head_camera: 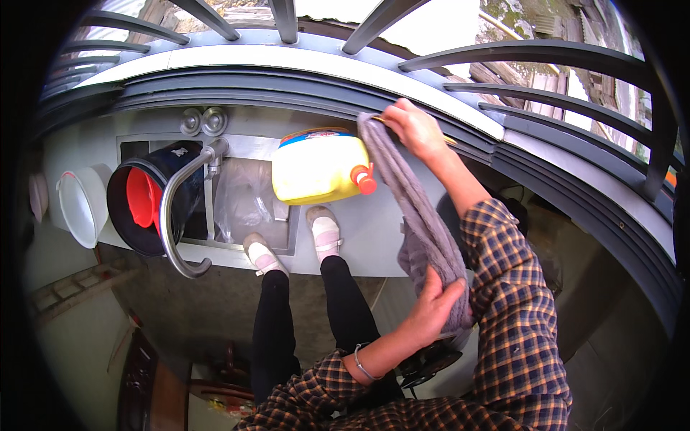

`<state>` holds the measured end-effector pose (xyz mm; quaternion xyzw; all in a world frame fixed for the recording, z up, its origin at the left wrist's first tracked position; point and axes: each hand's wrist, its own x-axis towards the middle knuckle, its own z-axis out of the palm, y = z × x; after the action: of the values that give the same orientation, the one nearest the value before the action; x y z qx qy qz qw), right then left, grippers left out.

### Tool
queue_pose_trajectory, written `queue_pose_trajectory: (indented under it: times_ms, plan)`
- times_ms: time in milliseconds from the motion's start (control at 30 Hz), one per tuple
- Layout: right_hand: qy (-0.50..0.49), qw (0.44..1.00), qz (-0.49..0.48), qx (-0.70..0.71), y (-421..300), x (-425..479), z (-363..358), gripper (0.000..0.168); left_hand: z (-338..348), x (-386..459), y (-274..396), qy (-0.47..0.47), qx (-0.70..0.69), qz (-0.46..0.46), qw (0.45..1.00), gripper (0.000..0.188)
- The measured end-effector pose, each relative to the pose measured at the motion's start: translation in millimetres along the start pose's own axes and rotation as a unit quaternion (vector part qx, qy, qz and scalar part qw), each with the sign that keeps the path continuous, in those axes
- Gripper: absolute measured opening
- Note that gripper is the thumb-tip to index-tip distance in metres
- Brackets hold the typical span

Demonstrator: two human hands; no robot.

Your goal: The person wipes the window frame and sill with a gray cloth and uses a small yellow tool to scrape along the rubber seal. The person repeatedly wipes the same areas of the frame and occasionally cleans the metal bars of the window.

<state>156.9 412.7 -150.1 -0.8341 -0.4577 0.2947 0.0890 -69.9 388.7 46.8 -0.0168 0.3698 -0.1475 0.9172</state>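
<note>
A long grey towel (pixel 412 199) is stretched between my two hands beside the window track. My right hand (pixel 412 126) pinches its upper end together with a thin yellow stick (pixel 449 140), whose tip pokes out past the hand. Lower down, my left hand (pixel 435 307) grips the bunched part, thumb on top. Just left of the cloth, a yellow jug (pixel 318 169) with a red cap rests on its side on the metal counter (pixel 356 242). My feet, in light strapped shoes (pixel 326 234), stand at the sink and counter.
A curved faucet (pixel 175 215) arches over the sink (pixel 280 231), which has a plastic bag (pixel 245 199) in it. A dark bucket (pixel 135 210) holds a red scoop (pixel 141 196); a white bucket (pixel 86 202) stands further left. Window bars (pixel 528 54) and sliding tracks (pixel 302 89) run along the far side.
</note>
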Motion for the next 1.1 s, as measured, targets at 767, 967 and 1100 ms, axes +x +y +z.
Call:
queue_pose_trajectory:
  times_ms: [767, 967, 1100]
  plan:
    - [0.020, 0.993, 0.103, -0.050, -1, -24, -2, 0.012, 12, -41, 63, -0.046, -0.170, -0.046, 0.983, 0.034]
    - [-0.069, 0.915, 0.303, -0.257, 109, -147, -57, 0.010, 8, 15, 6, -0.017, -0.142, -0.107, 0.984, 0.024]
    - [-0.104, 0.875, 0.275, -0.383, 123, -161, -94, 0.007, 9, 47, -28, -0.006, -0.111, -0.135, 0.985, 0.027]
